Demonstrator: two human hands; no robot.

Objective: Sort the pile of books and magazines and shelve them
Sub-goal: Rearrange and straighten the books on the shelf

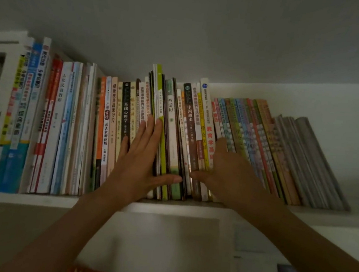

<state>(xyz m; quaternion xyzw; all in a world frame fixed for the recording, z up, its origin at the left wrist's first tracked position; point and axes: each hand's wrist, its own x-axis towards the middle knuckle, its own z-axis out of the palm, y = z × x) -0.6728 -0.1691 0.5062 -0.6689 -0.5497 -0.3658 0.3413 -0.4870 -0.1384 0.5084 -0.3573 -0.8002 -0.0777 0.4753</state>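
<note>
Our left hand (138,153) lies flat, fingers straight, against the spines of upright books (167,134) on the white shelf (320,212). Our right hand (228,169) presses open-palmed on the neighbouring books, gripping nothing.

Dim, underexposed frame; colours muted. Brightest patch lies on the shelf (189,207) edge below centre. Both forearms read as dark shapes. Wide-angle bowing tilts the book row (114,116) at both sides. Left edge and lower corners soft, blurred.
</note>
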